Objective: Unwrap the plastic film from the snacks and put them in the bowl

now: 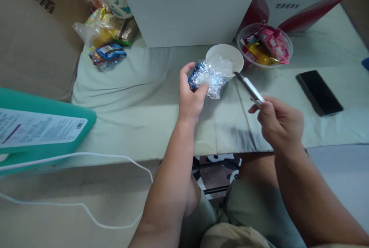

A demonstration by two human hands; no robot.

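My left hand grips a crinkled, shiny plastic wrapper with a blue part under the fingers; what is inside it cannot be made out. Part of the wrapper overlaps the near rim of a white paper cup on the cloth. In my right hand is a box cutter with a pale handle, its dark blade pointing up and left toward the cup's rim. Whether the blade touches the cup or the wrapper cannot be told.
A clear bowl of wrapped snacks stands beside the cup, a phone to its right. White and red boxes rise behind. Snack packets and a patterned cup sit back left. A green jug and white cable lie left.
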